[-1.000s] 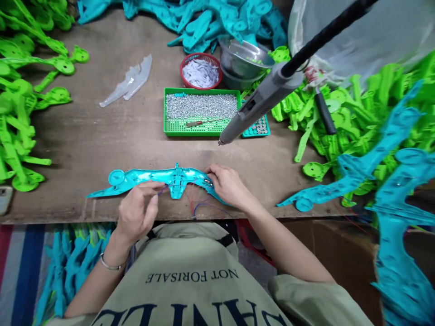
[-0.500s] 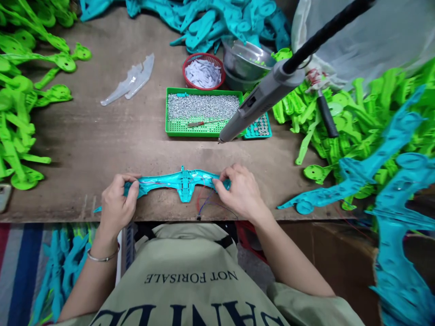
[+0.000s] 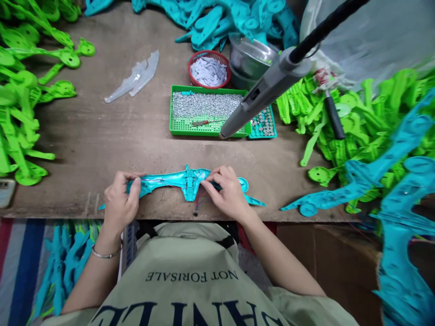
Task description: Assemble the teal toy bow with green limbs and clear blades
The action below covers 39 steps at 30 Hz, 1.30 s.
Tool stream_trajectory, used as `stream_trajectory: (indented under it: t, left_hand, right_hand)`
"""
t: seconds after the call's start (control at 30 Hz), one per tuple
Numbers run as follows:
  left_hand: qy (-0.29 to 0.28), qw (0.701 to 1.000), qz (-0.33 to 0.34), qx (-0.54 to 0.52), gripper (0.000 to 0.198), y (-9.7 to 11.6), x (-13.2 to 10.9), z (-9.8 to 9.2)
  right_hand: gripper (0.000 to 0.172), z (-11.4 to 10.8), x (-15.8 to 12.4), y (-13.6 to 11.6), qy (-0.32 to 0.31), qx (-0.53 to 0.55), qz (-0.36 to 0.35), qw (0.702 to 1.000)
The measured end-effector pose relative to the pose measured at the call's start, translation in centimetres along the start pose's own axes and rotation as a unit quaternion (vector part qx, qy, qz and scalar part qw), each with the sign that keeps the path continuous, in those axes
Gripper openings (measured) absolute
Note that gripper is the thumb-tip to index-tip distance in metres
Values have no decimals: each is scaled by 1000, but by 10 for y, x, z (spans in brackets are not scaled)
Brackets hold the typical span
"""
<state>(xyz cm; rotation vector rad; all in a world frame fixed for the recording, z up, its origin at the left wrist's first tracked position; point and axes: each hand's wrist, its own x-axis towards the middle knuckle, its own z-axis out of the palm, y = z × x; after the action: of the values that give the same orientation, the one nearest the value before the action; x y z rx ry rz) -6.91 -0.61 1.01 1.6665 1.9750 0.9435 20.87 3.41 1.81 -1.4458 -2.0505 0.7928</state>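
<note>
A long blue plastic shell, shaped like a toy bow half, lies open side up along the table's near edge. Thin red and blue wires run inside it and hang down at its middle, ending in a small dark connector. My left hand grips the shell's left part, thumb on top, covering some of it. Just right of the middle, my right hand pinches the wires at the shell with thumb and fingertips. The shell's round end and pointed tip show beyond that hand.
A green tray holds many small screws and a screwdriver. Behind it stand a red basket of white pieces and a metal bowl. A grey electric screwdriver hangs over the tray. Green parts pile up on both sides.
My right hand has moved left along the shell, from its right end toward the middle, uncovering that end. The hanging wires are drawn closer in. My left hand keeps its grip.
</note>
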Motion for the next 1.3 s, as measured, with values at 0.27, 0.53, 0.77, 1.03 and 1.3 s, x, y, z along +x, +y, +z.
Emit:
stream_trajectory:
  t: [0.27, 0.53, 0.77, 1.03, 1.3]
  left_hand:
    - [288, 929, -43, -228, 21, 2, 18, -17]
    - [211, 941, -180, -193, 16, -6, 4, -23]
    - [233, 916, -191, -265, 30, -12, 8, -15]
    - [202, 912, -198, -296, 29, -19, 15, -10]
    - [166, 893, -179, -378, 22, -26, 15, -7]
  right_hand:
    - [25, 4, 0, 9, -12, -11, 4, 1000]
    - [20, -1, -11, -1, 77, 12, 26, 997]
    - [31, 15, -46, -22, 96, -160, -54, 981]
    - [23, 23, -43, -8, 59, -65, 10, 996]
    - [11, 9, -11, 15, 224, -33, -108, 968]
